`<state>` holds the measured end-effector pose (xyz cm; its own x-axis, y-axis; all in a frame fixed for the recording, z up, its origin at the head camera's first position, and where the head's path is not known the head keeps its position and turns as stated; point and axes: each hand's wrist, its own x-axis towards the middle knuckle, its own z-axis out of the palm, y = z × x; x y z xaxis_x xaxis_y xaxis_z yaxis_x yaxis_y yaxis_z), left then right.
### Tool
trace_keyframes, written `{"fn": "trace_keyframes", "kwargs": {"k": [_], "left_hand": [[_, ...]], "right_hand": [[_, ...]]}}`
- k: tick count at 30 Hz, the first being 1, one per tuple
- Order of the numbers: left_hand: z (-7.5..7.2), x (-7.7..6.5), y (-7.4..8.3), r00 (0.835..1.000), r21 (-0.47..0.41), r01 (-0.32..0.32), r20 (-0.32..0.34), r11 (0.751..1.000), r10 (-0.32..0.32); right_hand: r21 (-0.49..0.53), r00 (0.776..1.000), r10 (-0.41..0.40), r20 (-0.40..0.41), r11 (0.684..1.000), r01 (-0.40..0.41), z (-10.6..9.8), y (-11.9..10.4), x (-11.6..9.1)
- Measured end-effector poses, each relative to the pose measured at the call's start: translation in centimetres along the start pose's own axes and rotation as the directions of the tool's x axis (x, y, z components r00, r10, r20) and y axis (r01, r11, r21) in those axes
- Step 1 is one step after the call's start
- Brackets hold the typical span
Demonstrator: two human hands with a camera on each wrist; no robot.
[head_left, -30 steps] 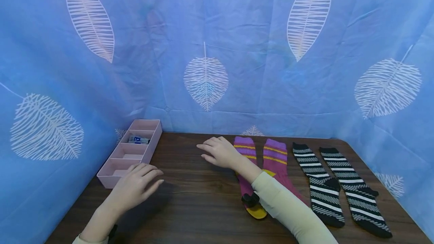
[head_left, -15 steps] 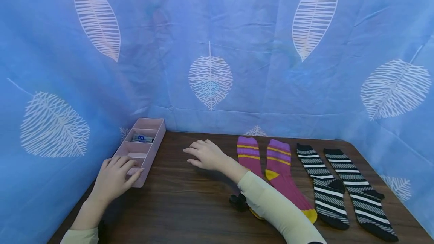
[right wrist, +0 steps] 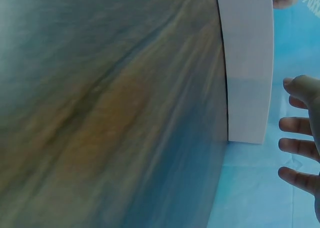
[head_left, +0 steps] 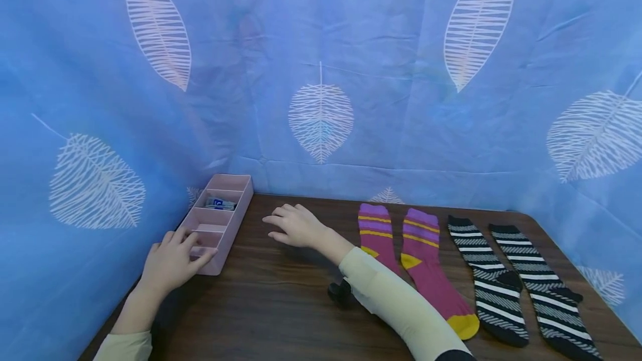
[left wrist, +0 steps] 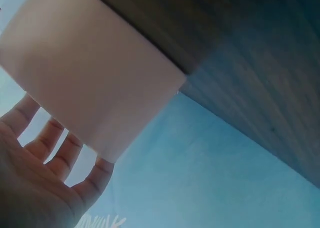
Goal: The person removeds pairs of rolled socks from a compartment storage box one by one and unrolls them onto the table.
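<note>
A pale pink divided box (head_left: 234, 233) stands at the left of the table. My left hand (head_left: 168, 261) is at its near end, with the fingers over the last compartment. In the left wrist view, the fingertips (left wrist: 104, 166) reach the rim above the box's plain end wall (left wrist: 90, 72). Small blue-and-white packages, perhaps tubes, (head_left: 220, 204) lie in one compartment. To the right of the box, my right hand (head_left: 298, 227) hovers over the table, fingers spread and holding nothing. The right wrist view shows it apart from the box's long side (right wrist: 247, 67).
Two maroon-and-purple socks (head_left: 433, 277) with yellow toes and heels lie on the brown table (head_left: 261, 316), one partly behind my right sleeve (head_left: 396, 299). Farther right are two black-and-white striped socks (head_left: 494, 283). A blue leaf-print curtain (head_left: 381, 127) borders the table.
My left hand has moved forward onto the box's near end. My right hand has shifted left, away from the maroon socks, towards the box. The head view has turned slightly left.
</note>
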<state>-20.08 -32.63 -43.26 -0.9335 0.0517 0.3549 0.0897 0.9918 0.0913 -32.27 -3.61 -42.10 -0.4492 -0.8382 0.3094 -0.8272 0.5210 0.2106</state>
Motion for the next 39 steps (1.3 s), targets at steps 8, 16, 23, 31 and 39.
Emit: {"fn": "trace_keyframes", "kwargs": {"k": [8,16,23,31,39], "left_hand": [[-0.2,0.1,0.1,0.998,0.024,0.044,0.045,0.999,-0.045],[-0.3,0.3,0.0,0.989,0.002,0.105,0.105,0.994,-0.105],[-0.4,0.3,0.0,0.985,-0.017,0.114,0.136,0.993,-0.111],[-0.2,-0.2,0.0,0.981,-0.034,0.124,0.152,0.992,-0.118],[-0.4,-0.5,0.4,0.978,-0.032,0.144,0.158,0.989,-0.137]], "right_hand": [[0.024,0.998,0.023,0.053,0.999,-0.025,0.4,0.0,2.5],[0.053,0.991,0.095,0.094,0.994,-0.101,0.9,-0.1,5.9],[0.069,0.975,0.173,0.137,0.981,-0.183,1.1,-0.7,8.7],[0.009,0.955,0.255,0.153,0.966,-0.26,2.1,-2.0,11.4],[0.059,0.929,0.316,0.196,0.941,-0.332,2.7,-2.7,13.2]]}}
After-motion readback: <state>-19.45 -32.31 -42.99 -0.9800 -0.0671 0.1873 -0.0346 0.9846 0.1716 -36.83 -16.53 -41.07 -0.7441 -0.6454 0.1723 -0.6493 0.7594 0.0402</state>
